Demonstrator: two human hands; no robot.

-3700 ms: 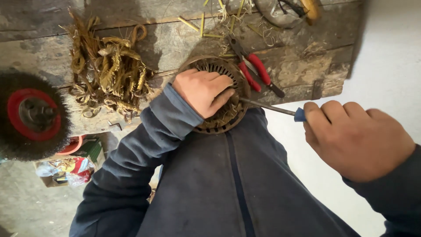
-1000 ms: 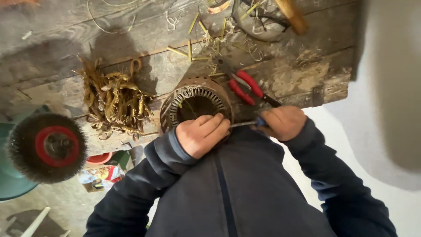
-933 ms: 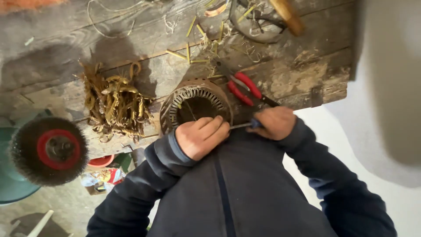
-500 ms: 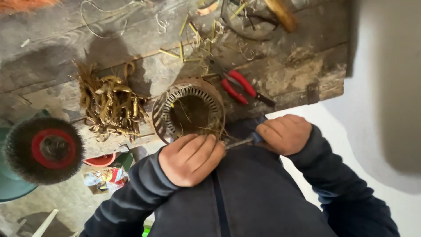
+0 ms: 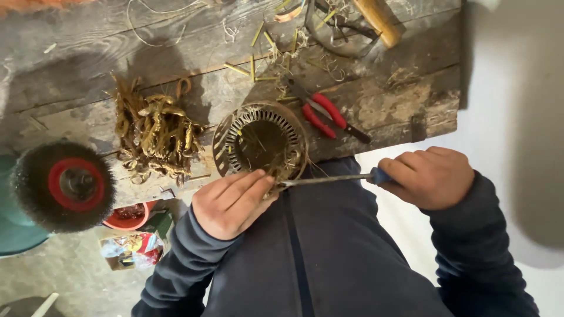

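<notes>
A round, slotted metal motor stator (image 5: 260, 140) rests at the near edge of a worn wooden bench (image 5: 70, 70). My left hand (image 5: 230, 202) grips the stator's near rim, fingers over its edge. My right hand (image 5: 430, 177) is closed round the blue handle of a screwdriver (image 5: 329, 179). The screwdriver's metal shaft points left, and its tip sits at the stator's near edge beside my left fingers, among frayed wire strands.
A heap of pulled copper windings (image 5: 154, 135) lies left of the stator. Red-handled pliers (image 5: 326, 113) lie to its right. A wire brush wheel (image 5: 63, 185) stands at the left. A wooden-handled tool (image 5: 376, 20) and scraps lie at the back.
The stator has been drawn toward me and tilted at the bench edge. My right hand has pulled back to the right, so more of the screwdriver shaft shows.
</notes>
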